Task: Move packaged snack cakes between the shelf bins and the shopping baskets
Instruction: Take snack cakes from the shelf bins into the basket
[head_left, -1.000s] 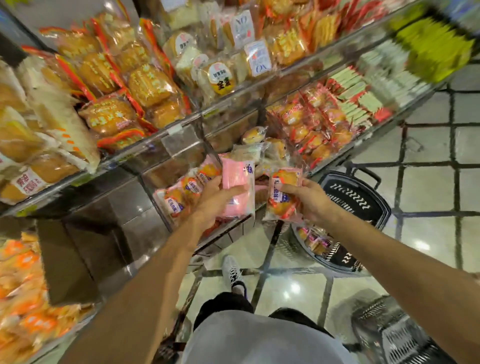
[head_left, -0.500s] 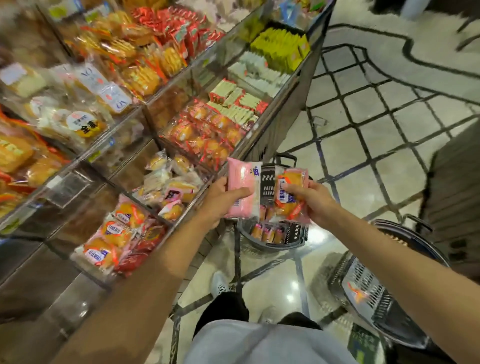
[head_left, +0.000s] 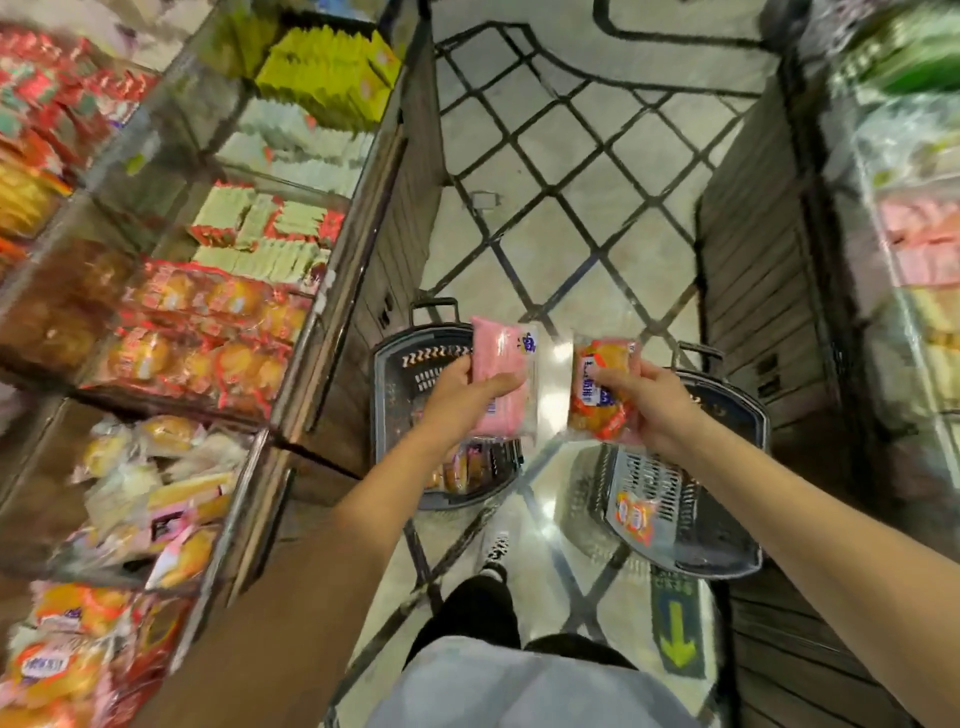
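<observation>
Snack cakes in glossy plastic wrap sit in both our hands above the aisle floor. Our left hand (head_left: 457, 397) wraps its grip around a flat, rectangular pink cake pack (head_left: 503, 382), thumb across the front, over the left basket (head_left: 402, 374). Our right hand (head_left: 657, 410) curls its grip around a crinkly orange-and-red cake pack (head_left: 597, 387) with a rounded golden cake showing through the film, just beside the pink one but apart from it. We see two dark, slotted plastic baskets with hinged handles on the polished tile floor (head_left: 571, 171), which is patterned with a dark diamond grid. The left basket holds several small wrapped cakes at its near end; the right basket (head_left: 691, 525) holds one orange-labelled pack (head_left: 635, 517) lying on its perforated bottom. To our left, clear-fronted shelf bins (head_left: 291, 358) are piled with red-wrapped round cakes, pale green bars, yellow packets and soft cream-coloured rolls. Another shelf on the right is blurred.
</observation>
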